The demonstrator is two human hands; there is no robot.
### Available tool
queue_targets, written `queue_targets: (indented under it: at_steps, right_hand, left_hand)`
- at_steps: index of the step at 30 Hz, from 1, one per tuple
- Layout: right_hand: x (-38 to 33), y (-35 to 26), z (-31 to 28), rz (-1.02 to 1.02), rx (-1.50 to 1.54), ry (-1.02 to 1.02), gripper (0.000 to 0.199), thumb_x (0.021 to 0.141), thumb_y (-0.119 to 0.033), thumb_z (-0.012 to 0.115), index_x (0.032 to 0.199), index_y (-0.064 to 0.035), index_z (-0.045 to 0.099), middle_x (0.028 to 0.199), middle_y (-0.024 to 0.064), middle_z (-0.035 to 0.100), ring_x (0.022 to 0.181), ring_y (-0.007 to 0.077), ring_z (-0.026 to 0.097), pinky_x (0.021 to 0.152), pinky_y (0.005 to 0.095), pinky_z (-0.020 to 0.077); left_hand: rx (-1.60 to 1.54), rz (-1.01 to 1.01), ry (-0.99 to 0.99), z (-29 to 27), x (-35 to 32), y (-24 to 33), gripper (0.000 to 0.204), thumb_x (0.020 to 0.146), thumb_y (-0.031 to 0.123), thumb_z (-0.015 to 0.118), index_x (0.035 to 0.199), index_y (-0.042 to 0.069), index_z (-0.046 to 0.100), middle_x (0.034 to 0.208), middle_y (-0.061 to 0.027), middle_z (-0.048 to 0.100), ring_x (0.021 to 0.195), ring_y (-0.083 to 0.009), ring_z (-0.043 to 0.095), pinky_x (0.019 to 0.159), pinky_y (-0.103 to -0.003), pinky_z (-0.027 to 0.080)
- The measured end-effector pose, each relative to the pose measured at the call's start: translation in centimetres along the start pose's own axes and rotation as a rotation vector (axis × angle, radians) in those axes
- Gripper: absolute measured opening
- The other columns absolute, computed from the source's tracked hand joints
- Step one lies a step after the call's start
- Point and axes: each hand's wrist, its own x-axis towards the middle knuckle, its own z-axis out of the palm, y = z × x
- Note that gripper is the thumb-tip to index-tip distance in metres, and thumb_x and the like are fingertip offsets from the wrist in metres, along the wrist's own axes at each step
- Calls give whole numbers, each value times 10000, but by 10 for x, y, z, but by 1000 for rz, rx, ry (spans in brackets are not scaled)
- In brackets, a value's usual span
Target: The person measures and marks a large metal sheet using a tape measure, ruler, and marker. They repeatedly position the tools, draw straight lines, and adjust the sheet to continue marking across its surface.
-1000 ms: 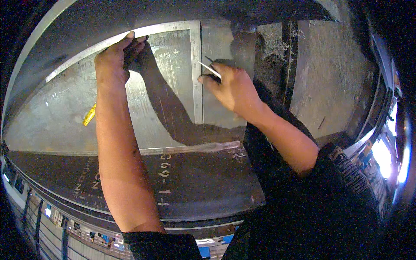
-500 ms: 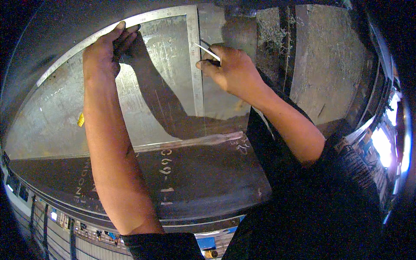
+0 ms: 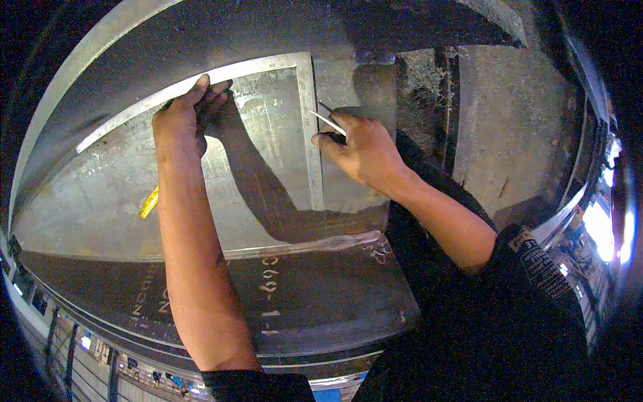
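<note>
A steel carpenter's square (image 3: 254, 68) lies on a grey metal plate (image 3: 87, 208), its corner at the upper right of the long arm. My left hand (image 3: 182, 117) is closed over the long arm, thumb on the metal and fingers curled at its inner edge. Between the thumb and fingers of my right hand (image 3: 362, 147) is a thin white marking stick (image 3: 329, 124). Its tip meets the short arm's outer side, below the corner; whether it touches the plate is hard to tell. Yellow measuring tape (image 3: 149, 203) shows beside my left forearm, partly hidden by it.
A weld seam (image 3: 315, 242) borders the plate on the near side, with a dark steel face (image 3: 341, 295) bearing white painted marks below. Rough, scaly steel (image 3: 495, 120) and a dark vertical strip stand at right. A raised dark edge curves across the top.
The view has shifted, so the square and both hands appear lower and slightly right, with more steel at the top. Both grips and the stick's place along the short arm look unchanged.
</note>
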Motion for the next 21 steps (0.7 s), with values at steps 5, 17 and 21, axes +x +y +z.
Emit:
queue_targets:
  at_steps: [5, 17, 21]
  right_hand:
    - [0, 6, 5, -50, 32, 73, 311, 850, -330, 680, 870, -23, 634, 699, 218, 617, 684, 422, 615, 604, 472, 463]
    - [3, -3, 0, -9, 0, 55, 313, 852, -333, 686, 890, -24, 653, 693, 204, 615, 639, 379, 612, 602, 435, 463]
    - [5, 6, 4, 79, 10, -10, 289, 857, -307, 693, 915, -26, 664, 718, 180, 637, 626, 304, 612, 616, 409, 474]
  left_hand:
    - [-5, -59, 60, 0, 1, 0, 274, 854, -21, 671, 1079, -117, 548, 1015, -248, 663, 869, -359, 704, 716, -391, 642]
    - [-63, -75, 33, -5, 7, -2, 251, 855, -18, 671, 1058, -102, 551, 942, -240, 664, 792, -354, 706, 687, -410, 641]
    - [-186, -19, 16, 1, 4, -11, 251, 850, -10, 676, 1024, -125, 537, 916, -244, 656, 782, -354, 707, 701, -424, 638]
